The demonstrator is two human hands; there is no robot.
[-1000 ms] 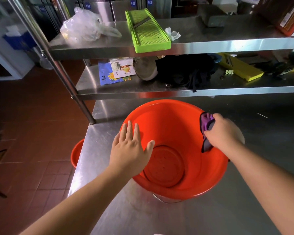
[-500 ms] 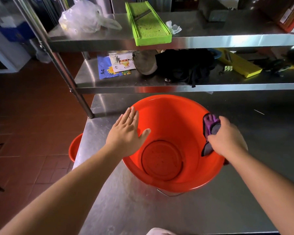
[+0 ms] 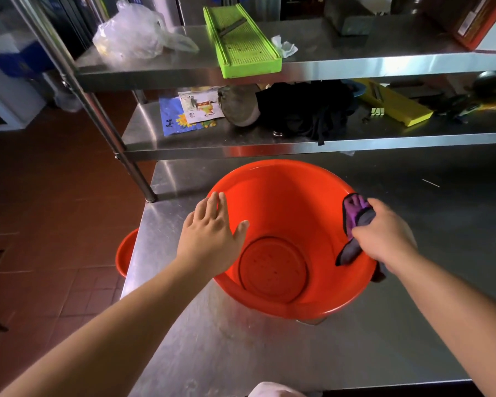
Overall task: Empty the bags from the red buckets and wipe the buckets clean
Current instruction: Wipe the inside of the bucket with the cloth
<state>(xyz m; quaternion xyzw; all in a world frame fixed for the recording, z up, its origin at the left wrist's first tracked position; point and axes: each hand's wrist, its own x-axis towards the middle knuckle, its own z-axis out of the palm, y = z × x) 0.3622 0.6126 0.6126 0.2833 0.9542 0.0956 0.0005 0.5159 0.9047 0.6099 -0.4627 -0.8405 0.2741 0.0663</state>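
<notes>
two red buckets show: one red bucket (image 3: 284,213) stands on the steel tabletop (image 3: 241,348), and a second red bucket (image 3: 125,253) peeks from below the tabletop edge at 9 o'clock. the left hand (image 3: 209,239) lies flat, fingers straight, on the rim at 9 o'clock. the right hand (image 3: 384,236) grips one purple cloth (image 3: 355,216) against the rim at 3 o'clock.

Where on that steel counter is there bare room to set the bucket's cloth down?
Bare steel lies right of the red bucket, on the table, and in front of it toward the near edge. The lower shelf is crowded; the top shelf has a gap between the green slicer and the grey block.
</notes>
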